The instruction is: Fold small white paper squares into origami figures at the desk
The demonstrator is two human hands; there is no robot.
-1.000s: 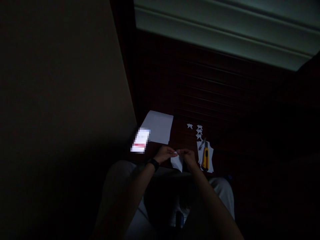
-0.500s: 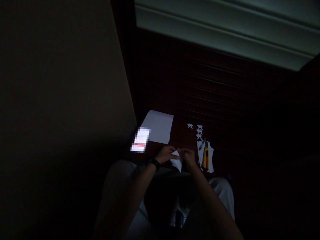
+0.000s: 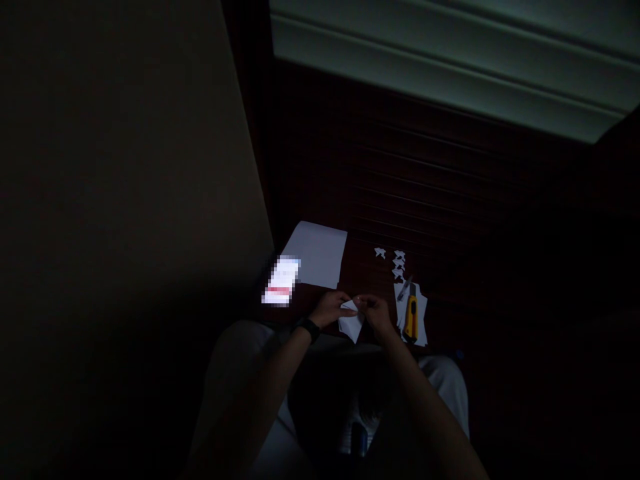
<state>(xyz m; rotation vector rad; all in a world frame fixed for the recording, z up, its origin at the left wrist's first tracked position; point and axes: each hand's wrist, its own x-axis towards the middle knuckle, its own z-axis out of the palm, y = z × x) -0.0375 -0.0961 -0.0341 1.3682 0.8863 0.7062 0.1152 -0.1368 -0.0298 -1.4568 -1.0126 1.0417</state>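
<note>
Left hand and right hand, fingertips of both pinched on small white paper, paper at near edge of dark table, yellow cutter on loose sheets to the right.

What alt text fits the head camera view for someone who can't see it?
A person's left hand and right hand hold a folded white paper in dim light. A yellow cutter lies on white sheets at right; a bright pixelated screen glows at left.
</note>
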